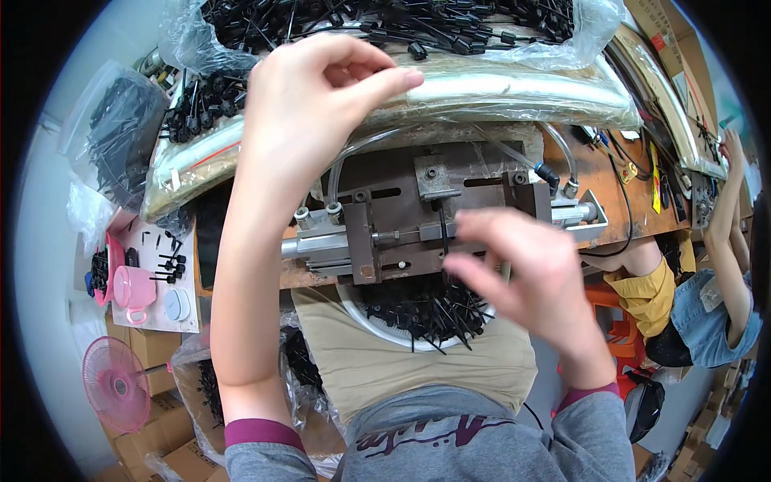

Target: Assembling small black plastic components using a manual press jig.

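My left hand [329, 88] is raised over the near edge of a heap of black stemmed plastic parts [450, 28]. Its thumb and fingers are drawn together in a pinch; anything between them is hidden. My right hand [522, 265], smeared by motion, is at the middle of a dark metal clamping fixture [474, 197]. Thumb and forefinger are apart there, close to a thin upright black stem [444, 233] at the fixture's centre. Below the fixture, a white round basin [353, 309] on my lap holds more of these black parts [434, 309].
Pneumatic cylinders [317, 249] flank the fixture, with clear air tubes [498, 143] looping behind. A long plastic-wrapped bundle [514, 92] crosses the bench. At left are a pink mug [135, 291] and a pink fan [117, 384]. Another person's arm [723, 233] is at far right.
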A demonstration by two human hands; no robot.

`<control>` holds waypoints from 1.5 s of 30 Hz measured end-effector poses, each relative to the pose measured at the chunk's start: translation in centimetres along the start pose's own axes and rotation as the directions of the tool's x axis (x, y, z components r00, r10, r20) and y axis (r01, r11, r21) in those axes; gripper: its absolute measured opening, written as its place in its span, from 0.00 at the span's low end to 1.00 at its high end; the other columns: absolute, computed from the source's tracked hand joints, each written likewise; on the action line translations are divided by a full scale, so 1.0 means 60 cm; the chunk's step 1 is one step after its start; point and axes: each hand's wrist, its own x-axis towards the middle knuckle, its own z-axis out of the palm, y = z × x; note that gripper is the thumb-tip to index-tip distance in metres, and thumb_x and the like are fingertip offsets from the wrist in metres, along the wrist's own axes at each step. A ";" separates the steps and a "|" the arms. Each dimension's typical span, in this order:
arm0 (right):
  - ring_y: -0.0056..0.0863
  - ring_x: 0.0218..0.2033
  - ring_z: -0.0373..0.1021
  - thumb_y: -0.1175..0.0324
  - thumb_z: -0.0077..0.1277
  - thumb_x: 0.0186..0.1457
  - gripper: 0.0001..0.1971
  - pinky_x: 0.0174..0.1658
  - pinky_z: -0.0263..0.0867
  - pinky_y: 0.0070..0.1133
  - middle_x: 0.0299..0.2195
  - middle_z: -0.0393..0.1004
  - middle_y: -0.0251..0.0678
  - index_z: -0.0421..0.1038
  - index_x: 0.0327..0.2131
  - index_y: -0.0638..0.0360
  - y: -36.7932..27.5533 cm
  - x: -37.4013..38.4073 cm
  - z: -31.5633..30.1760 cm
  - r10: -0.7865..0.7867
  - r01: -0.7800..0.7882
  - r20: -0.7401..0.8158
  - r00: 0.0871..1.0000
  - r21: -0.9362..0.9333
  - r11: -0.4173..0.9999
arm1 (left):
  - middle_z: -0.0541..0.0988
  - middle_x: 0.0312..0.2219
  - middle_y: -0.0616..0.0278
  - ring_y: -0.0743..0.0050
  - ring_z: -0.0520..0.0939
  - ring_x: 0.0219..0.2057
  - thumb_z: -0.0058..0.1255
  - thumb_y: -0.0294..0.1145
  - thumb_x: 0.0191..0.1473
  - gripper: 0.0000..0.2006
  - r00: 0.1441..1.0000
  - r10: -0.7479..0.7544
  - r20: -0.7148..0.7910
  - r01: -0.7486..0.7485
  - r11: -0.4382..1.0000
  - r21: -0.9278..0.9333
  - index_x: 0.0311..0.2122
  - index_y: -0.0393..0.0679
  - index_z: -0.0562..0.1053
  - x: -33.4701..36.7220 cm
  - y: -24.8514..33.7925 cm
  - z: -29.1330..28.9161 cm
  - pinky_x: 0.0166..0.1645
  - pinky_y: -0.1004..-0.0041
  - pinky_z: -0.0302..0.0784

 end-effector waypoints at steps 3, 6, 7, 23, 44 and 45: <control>0.30 0.22 0.73 0.68 0.63 0.49 0.10 0.28 0.69 0.22 0.28 0.77 0.35 0.74 0.31 0.61 0.014 0.079 -0.019 0.097 -0.082 -0.192 0.977 0.082 0.993 | 0.80 0.29 0.67 0.86 0.78 0.28 0.66 0.25 0.48 0.08 0.993 0.051 -0.103 -0.060 0.994 -0.087 0.35 0.37 0.81 -0.064 0.031 -0.016 0.31 0.85 0.71; 0.13 0.19 0.66 0.66 0.64 0.51 0.11 0.25 0.63 0.13 0.26 0.76 0.29 0.78 0.36 0.60 0.079 0.172 -0.015 -0.135 0.070 -0.336 0.932 -0.199 0.978 | 0.76 0.35 0.64 0.83 0.79 0.30 0.68 0.20 0.41 0.13 0.986 0.131 -0.103 -0.145 0.979 -0.142 0.36 0.36 0.81 -0.120 0.054 -0.005 0.31 0.85 0.75; 0.11 0.19 0.65 0.64 0.63 0.52 0.12 0.25 0.62 0.11 0.24 0.75 0.26 0.78 0.37 0.60 0.104 0.204 -0.002 -0.231 0.142 -0.374 0.898 -0.251 0.957 | 0.75 0.37 0.62 0.81 0.79 0.32 0.69 0.19 0.40 0.14 0.982 0.154 -0.112 -0.172 0.971 -0.164 0.36 0.36 0.81 -0.140 0.058 0.002 0.32 0.84 0.77; 0.42 0.34 0.78 0.65 0.62 0.38 0.12 0.38 0.74 0.31 0.28 0.79 0.50 0.81 0.27 0.62 0.113 0.342 -0.042 0.249 -0.022 0.327 0.912 -0.566 0.824 | 0.74 0.50 0.50 0.73 0.83 0.34 0.67 0.21 0.42 0.15 0.985 0.120 0.121 -0.091 0.971 -0.221 0.39 0.35 0.80 -0.270 0.050 0.078 0.38 0.74 0.82; 0.46 0.41 0.73 0.71 0.58 0.40 0.09 0.43 0.70 0.36 0.34 0.76 0.48 0.77 0.28 0.64 0.148 0.311 -0.034 -0.069 0.203 0.260 0.963 -0.534 0.821 | 0.79 0.48 0.52 0.60 0.83 0.36 0.65 0.27 0.42 0.13 0.974 0.214 0.075 -0.226 0.946 0.232 0.35 0.37 0.78 -0.277 0.042 0.138 0.45 0.66 0.80; 0.46 0.40 0.73 0.70 0.59 0.40 0.09 0.42 0.70 0.36 0.33 0.76 0.48 0.76 0.28 0.65 0.145 0.310 -0.039 -0.054 0.192 0.266 0.962 -0.527 0.828 | 0.79 0.48 0.51 0.60 0.83 0.36 0.65 0.27 0.42 0.13 0.973 0.213 0.083 -0.227 0.947 0.228 0.35 0.37 0.78 -0.272 0.042 0.137 0.45 0.66 0.80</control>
